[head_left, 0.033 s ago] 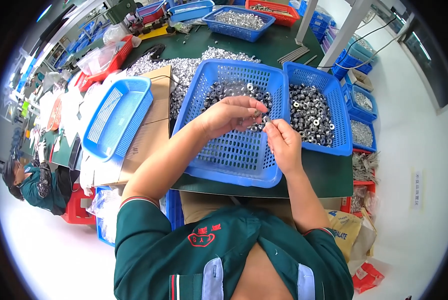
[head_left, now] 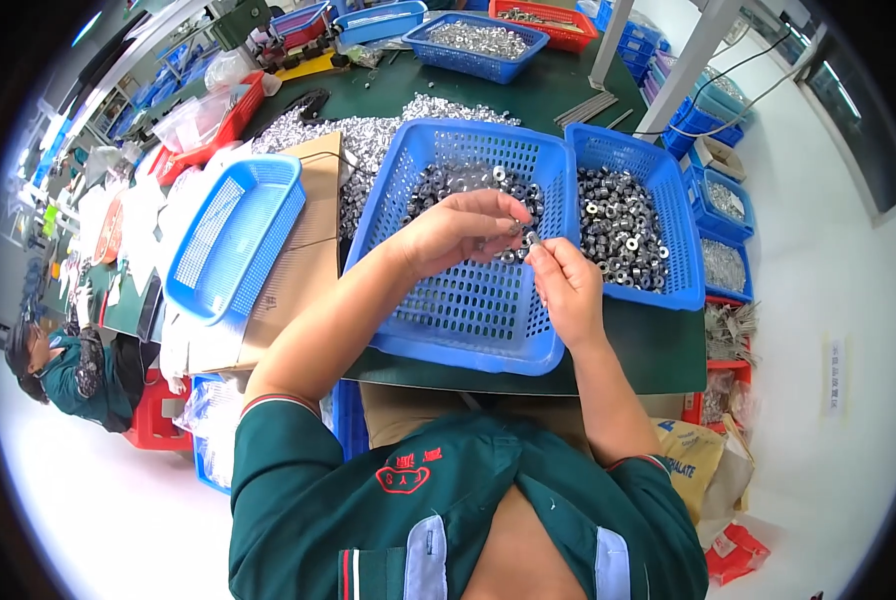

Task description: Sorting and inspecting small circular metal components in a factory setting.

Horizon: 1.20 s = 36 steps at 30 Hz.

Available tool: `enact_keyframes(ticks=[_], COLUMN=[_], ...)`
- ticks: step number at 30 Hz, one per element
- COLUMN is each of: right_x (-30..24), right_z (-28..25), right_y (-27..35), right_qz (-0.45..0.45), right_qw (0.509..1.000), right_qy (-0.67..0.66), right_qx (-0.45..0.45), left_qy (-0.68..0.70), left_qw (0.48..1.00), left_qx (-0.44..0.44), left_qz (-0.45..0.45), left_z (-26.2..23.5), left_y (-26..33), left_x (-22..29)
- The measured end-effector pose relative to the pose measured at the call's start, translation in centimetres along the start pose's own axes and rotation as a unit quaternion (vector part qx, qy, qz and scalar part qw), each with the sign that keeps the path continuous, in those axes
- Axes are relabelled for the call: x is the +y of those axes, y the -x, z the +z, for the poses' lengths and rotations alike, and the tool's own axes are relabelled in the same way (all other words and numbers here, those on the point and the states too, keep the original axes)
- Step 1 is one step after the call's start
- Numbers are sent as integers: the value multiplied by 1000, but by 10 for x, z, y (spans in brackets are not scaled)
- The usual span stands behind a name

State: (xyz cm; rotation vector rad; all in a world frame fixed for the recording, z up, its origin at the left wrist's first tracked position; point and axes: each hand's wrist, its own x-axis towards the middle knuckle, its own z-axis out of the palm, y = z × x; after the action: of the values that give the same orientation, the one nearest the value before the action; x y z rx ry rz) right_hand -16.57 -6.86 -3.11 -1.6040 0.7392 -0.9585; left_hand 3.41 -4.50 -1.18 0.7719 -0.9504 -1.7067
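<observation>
Blue baskets (head_left: 468,310) of metal rings (head_left: 618,225) flank both hands (head_left: 528,250).

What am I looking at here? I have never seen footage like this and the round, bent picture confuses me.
There is no machine: a person wears a wide fisheye camera on the head, looking down at their own bare hands, which bends straight edges near the rim. The left hand and right hand meet over a large blue basket on a dark green table, pinching a small metal part between them. That basket holds a few metal rings; a smaller blue basket to the right holds many more. An empty blue basket rests on a cardboard box at left, with a loose pile of silver parts behind.
</observation>
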Motion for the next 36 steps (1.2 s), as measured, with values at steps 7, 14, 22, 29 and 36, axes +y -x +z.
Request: enact_keyframes(ticks=[7,14,22,29,36], right_x=[-10,-9,-10,-9,3], right_z=[4,5,13,10,-5], right_y=[-1,1,1,-2,-6], right_qz=[-53,-85,-294,-199,-81], right_qw=[996,989,862,910,989], right_qy=[67,114,411,362,126], right_qx=[-29,-26,23,25,-1], left_qy=[-11,-97,-79,-111,-312], left_qw=[1000,994,994,989,950], left_qx=[-22,40,41,90,26], left_qz=[-7,8,-65,-36,-25], left_z=[-1,8,-4,4,30], left_y=[4,8,3,1,-13], left_x=[2,2,-5,-2,36])
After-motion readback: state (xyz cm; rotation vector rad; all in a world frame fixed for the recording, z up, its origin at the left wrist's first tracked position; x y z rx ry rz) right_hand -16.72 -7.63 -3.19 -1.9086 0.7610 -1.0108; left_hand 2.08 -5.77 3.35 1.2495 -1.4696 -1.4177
